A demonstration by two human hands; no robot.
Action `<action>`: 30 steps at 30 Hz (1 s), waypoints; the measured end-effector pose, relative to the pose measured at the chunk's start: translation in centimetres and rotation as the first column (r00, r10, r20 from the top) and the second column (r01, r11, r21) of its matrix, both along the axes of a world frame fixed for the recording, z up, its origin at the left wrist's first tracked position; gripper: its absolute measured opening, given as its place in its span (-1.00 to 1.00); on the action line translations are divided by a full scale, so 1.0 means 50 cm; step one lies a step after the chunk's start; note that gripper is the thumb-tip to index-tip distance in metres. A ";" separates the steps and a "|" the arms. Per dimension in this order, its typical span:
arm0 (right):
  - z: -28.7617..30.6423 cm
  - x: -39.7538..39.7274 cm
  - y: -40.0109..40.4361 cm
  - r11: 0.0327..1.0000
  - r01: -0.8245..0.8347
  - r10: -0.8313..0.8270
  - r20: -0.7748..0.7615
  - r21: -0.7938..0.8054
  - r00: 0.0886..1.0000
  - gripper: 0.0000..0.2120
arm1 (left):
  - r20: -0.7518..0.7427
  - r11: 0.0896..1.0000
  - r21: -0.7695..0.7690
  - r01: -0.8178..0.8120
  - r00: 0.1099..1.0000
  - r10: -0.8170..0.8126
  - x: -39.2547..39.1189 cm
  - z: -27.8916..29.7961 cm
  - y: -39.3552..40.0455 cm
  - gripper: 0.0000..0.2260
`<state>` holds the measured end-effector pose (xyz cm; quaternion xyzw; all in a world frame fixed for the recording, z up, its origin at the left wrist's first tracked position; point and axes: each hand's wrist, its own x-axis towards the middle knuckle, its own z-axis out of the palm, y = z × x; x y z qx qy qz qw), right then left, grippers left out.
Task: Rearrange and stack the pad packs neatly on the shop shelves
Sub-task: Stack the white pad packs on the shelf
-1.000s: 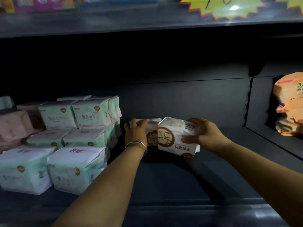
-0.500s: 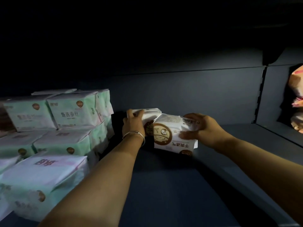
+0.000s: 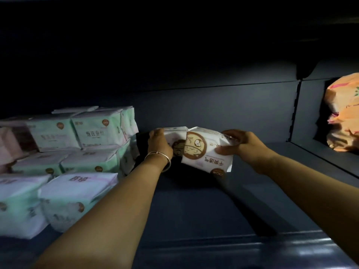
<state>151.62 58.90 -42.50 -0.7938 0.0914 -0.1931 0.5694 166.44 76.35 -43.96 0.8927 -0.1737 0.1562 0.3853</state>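
Two white pad packs with brown round logos sit deep on the dark shelf [image 3: 194, 206]. My right hand [image 3: 240, 145] grips the nearer white pad pack [image 3: 204, 152] by its right end, holding it tilted above the shelf floor. My left hand [image 3: 159, 143], with a bangle on the wrist, holds the rear white pack [image 3: 175, 134] from its left side; that pack stands just behind and left of the tilted one, partly hidden by it.
Stacks of mint-green and white pad packs [image 3: 97, 131] fill the shelf's left side in tiers, with pinkish packs [image 3: 11, 146] at the far left. Orange packs [image 3: 343, 117] lie in the neighbouring bay beyond the right divider [image 3: 295, 113].
Both hands keep hold of the same white packs. The right-hand pack has tilted a little more. The view shifted, so the orange packs at the right show more.
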 end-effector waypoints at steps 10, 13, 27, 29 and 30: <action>0.024 -0.089 0.070 0.983 0.003 -0.007 0.021 0.186 1.000 -0.55 | -0.441 0.756 -0.578 0.307 0.662 -0.606 -0.181 0.026 0.069 -0.47; 0.018 -0.099 0.089 0.949 0.005 -0.013 0.023 0.317 1.000 -0.51 | -0.393 0.587 -0.734 0.341 0.491 -0.777 -0.216 0.033 0.086 -0.66; 0.015 -0.078 0.120 0.962 -0.134 0.133 -0.021 -0.237 0.991 0.05 | -0.209 0.888 -0.087 0.452 0.863 -0.460 -0.210 0.082 0.081 -0.26; 0.021 -0.075 0.122 0.915 -0.163 0.143 -0.082 -0.368 0.986 0.03 | -0.209 0.851 0.016 0.524 0.834 -0.510 -0.209 0.091 0.069 -0.20; 0.023 -0.076 0.121 0.911 -0.158 0.133 -0.093 -0.380 0.987 0.01 | -0.223 0.830 0.066 0.554 0.819 -0.528 -0.209 0.091 0.062 -0.19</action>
